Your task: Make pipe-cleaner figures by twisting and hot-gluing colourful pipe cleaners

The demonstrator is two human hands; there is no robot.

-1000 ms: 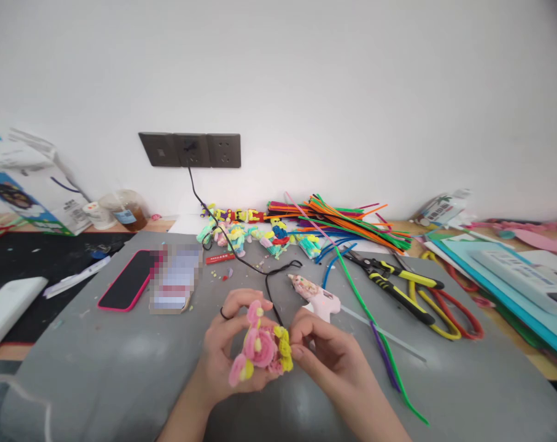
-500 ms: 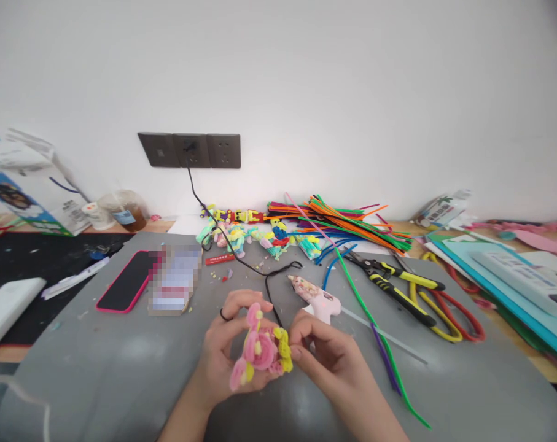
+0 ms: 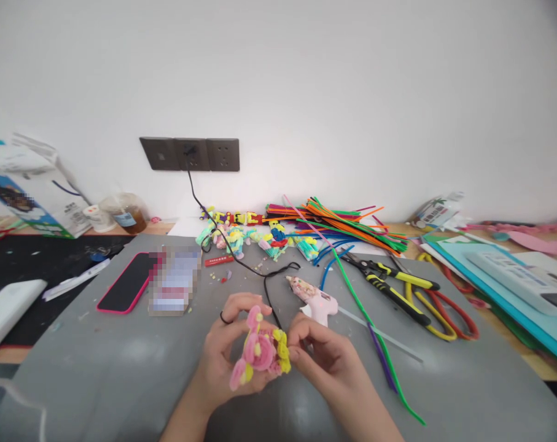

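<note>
My left hand (image 3: 219, 351), a black ring on one finger, is wrapped round a fuzzy pink and yellow pipe-cleaner figure (image 3: 260, 352). The figure has a coiled pink middle and rounded pink ends, with a bunched yellow strip (image 3: 282, 353) along its right side. Thumb and forefinger of my right hand (image 3: 328, 356) pinch together at the outer edge of that strip; the exact grip is partly hidden. Just beyond the right hand lies a pale pink glue gun (image 3: 317, 302) with its nozzle towards the upper left and a clear glue stick (image 3: 393, 342) out of its back.
Pliers (image 3: 398, 298) and scissors (image 3: 448, 319) lie right of a green pipe cleaner (image 3: 358, 298). A pile of pipe cleaners (image 3: 347, 221) and several small finished figures (image 3: 278, 242) line the wall. Two phones (image 3: 126, 283) sit left. A black cord (image 3: 232, 245) crosses the mat to a wall socket.
The view has shifted slightly, so the tools and wall sockets sit a little differently. Both hands keep nearly the same hold on the figure.
</note>
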